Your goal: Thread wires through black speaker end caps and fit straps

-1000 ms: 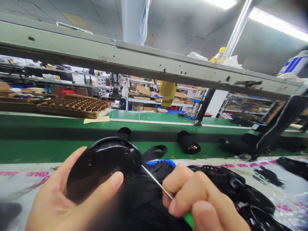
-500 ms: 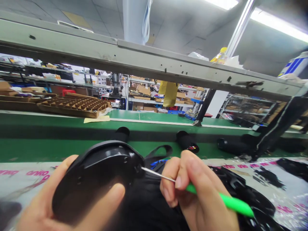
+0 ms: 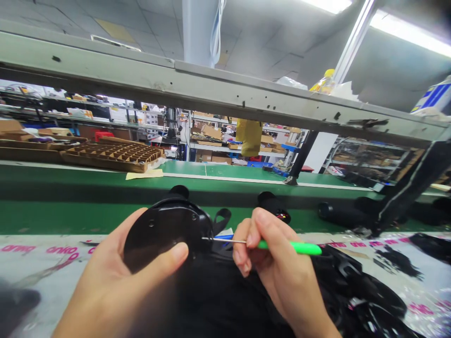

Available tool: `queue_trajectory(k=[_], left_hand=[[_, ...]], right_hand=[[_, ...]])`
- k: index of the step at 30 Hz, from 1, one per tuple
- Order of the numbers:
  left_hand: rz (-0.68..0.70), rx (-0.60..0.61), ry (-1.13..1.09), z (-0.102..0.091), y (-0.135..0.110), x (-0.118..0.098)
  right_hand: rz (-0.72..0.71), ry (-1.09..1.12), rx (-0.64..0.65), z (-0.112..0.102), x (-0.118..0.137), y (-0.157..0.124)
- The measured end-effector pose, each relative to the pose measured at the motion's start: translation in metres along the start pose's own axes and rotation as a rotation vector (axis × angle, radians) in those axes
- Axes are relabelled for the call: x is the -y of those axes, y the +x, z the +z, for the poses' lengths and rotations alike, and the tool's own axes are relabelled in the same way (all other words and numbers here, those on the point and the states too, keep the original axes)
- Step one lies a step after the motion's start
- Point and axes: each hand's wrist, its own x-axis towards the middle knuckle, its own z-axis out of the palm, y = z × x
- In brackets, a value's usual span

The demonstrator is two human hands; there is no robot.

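The round black plastic shell (image 3: 158, 234) is sitting in the person's left hand (image 3: 120, 277), held up just above the lap, and it is looking glossy and dished, with small holes dotted across its face. It is likely handling as light and stiff, though that smooth skin may prove slippery (a firm cradle from behind seems safer than pinching the rim). The left fingers are curling around its back, out of sight, while the thumb (image 3: 176, 253) is pressing across the front. A black strap loop (image 3: 221, 219) is rising from the far edge. The right hand (image 3: 271, 253) is pinching a green-handled steel pick (image 3: 291, 246) in a narrow grip, its thin tip reaching to the shell's edge. Below the hands, a dark cloth (image 3: 225, 300) is covering the lap. Beyond them, black cylindrical grips (image 3: 274, 206) are lying on the green tabletop (image 3: 88, 218), and a slotted brown tray (image 3: 112, 157) is sitting farther off.
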Motion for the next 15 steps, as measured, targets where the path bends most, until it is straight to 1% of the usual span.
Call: queue_trajectory(k=[1,2,4,5,6,7,8,9,10,11,13,14,15], left_hand=[[0.069,-0.012,0.045,-0.002,0.004,0.002],[0.132,-0.019,0.087,-0.004,0.009,0.004],[0.21,-0.005,0.114,-0.009,0.018,0.007],[0.211,0.026,0.086,-0.01,0.021,0.006],[0.195,0.066,0.049,-0.011,0.023,0.005],[0.179,0.097,0.018,-0.011,0.023,0.003],[0.164,0.127,-0.002,-0.01,0.022,0.0],[0.153,0.149,-0.014,-0.009,0.02,-0.003],[0.148,0.157,-0.02,-0.006,0.017,-0.006],[0.149,0.147,-0.025,-0.004,0.014,-0.009],[0.159,0.088,-0.037,0.001,0.009,-0.012],[0.162,0.056,-0.044,0.003,0.007,-0.013],[0.162,0.023,-0.052,0.006,0.005,-0.013]], right_hand=[[-0.061,-0.097,-0.016,0.001,-0.001,-0.005],[-0.134,-0.239,-0.006,0.002,0.0,-0.01],[-0.335,-0.538,0.063,0.002,0.003,-0.021],[-0.444,-0.645,0.1,0.003,0.005,-0.026],[-0.549,-0.706,0.107,0.003,0.008,-0.03],[-0.618,-0.729,0.073,0.003,0.011,-0.033],[-0.648,-0.75,0.002,0.004,0.014,-0.034],[-0.63,-0.781,-0.072,0.005,0.015,-0.033],[-0.562,-0.818,-0.111,0.005,0.016,-0.031],[-0.452,-0.833,-0.101,0.006,0.017,-0.027],[-0.197,-0.738,0.025,0.007,0.015,-0.019],[-0.11,-0.673,0.088,0.007,0.014,-0.016],[-0.065,-0.641,0.132,0.008,0.013,-0.014]])
